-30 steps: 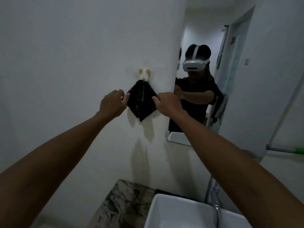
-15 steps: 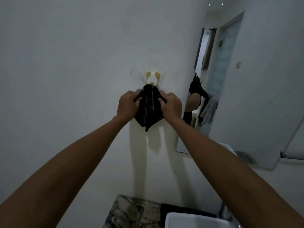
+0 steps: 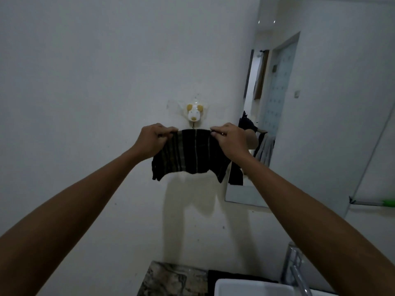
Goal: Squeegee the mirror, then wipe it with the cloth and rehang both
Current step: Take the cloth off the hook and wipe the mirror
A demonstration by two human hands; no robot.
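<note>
A dark striped cloth (image 3: 192,154) is stretched flat between both hands, just below a white dog-shaped wall hook (image 3: 194,113). My left hand (image 3: 152,138) pinches the cloth's upper left corner and my right hand (image 3: 229,138) pinches its upper right corner. The cloth's top edge sits right under the hook's small metal peg; whether it touches the peg cannot be told. The mirror (image 3: 310,116) hangs on the wall to the right and reflects a doorway. A green-tipped handle (image 3: 388,202), possibly the squeegee, shows at the far right edge.
A white basin (image 3: 245,287) with a chrome tap (image 3: 295,265) sits at the bottom right. A marbled counter (image 3: 171,280) with a dark mat lies to its left. The white wall fills the left side.
The cloth hung bunched from the hook with both hands at its sides; now it is off the hook's body and spread wide between my hands just below the peg.
</note>
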